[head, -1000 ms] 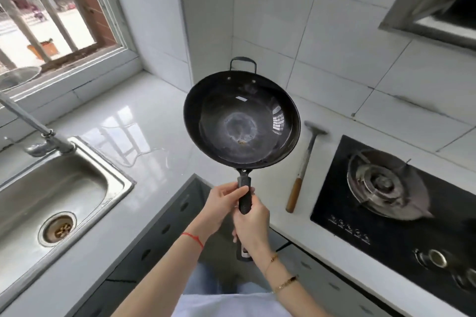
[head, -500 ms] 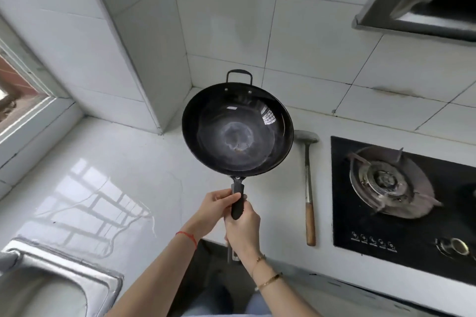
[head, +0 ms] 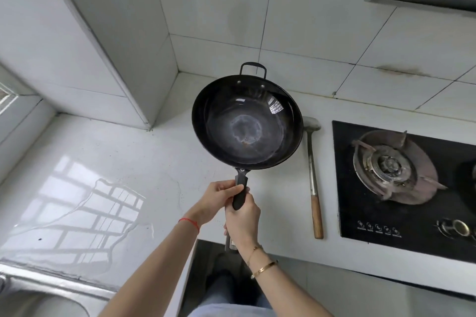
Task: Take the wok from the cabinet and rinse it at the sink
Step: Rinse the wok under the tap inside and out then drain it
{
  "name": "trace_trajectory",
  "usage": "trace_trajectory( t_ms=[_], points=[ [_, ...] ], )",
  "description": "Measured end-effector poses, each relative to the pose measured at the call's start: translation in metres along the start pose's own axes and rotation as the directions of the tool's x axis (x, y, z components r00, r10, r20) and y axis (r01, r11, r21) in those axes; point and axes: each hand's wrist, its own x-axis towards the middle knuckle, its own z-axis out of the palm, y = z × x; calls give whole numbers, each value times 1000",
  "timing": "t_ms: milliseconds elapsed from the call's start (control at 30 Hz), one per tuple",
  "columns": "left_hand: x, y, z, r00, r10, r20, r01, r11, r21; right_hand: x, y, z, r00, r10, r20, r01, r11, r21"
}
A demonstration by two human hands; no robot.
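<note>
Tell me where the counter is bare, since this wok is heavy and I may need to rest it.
The widest bare stretch of the counter lies left of the wok, between the tiled corner column and the sink rim. It looks wet. Right of the wok it is crowded: the spatula lies close beside the gas hob.

Bright daylight from the left, window glare on the countertop (head: 85,203), wide-angle edge bending.

White tiled walls (head: 219,8), glossy white countertop (head: 116,162)
</note>
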Motion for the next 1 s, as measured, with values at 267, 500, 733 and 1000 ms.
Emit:
trace_trajectory(
  t_ms=[267,500,733,1000],
  points=[
    [6,-5,-10,1000,-14,7,14,1000,5,6,8,9,1000,6,-19,-6,999,-32],
    [9,-4,-18,999,-32,2,32,999,19,8,8,18,1000,11,-25,-12,999,-48],
    [7,-7,-12,997,-59,-50,61,998,34,10,10,17,998,58,18,-56,995,-76],
    [1,-9,-8,990,-30,-137,33,999,21,8,16,6,991,32,127,-21,996,-84]
  ],
)
